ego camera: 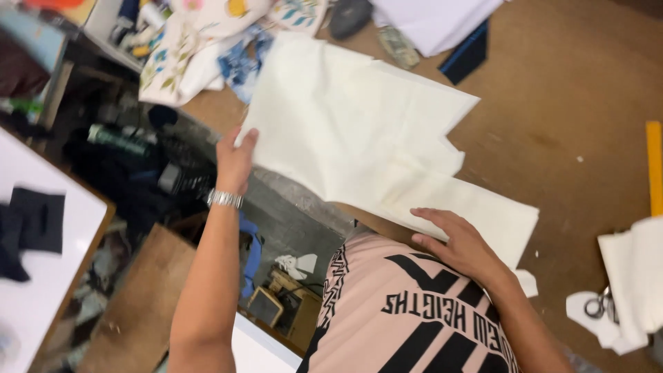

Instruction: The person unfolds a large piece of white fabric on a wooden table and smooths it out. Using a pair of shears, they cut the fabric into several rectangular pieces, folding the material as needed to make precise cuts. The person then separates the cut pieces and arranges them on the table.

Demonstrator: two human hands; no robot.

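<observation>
A stack of cream-white fabric pieces [359, 131] lies on the brown worktable [552, 124], hanging slightly past its near edge. My left hand [236, 160] grips the fabric's left edge, thumb on top; a metal watch band circles that wrist. My right hand [461, 243] rests flat, fingers spread, on the lower right part of the fabric near the table edge.
Floral printed cloths [200, 48] are heaped at the table's far left. A dark blue flat object [466, 55] and white sheets [435, 21] lie at the back. A yellow ruler [654, 166], white scraps and scissors [601, 304] are at the right. Left stands a white table [62, 235] with black cloth [31, 224].
</observation>
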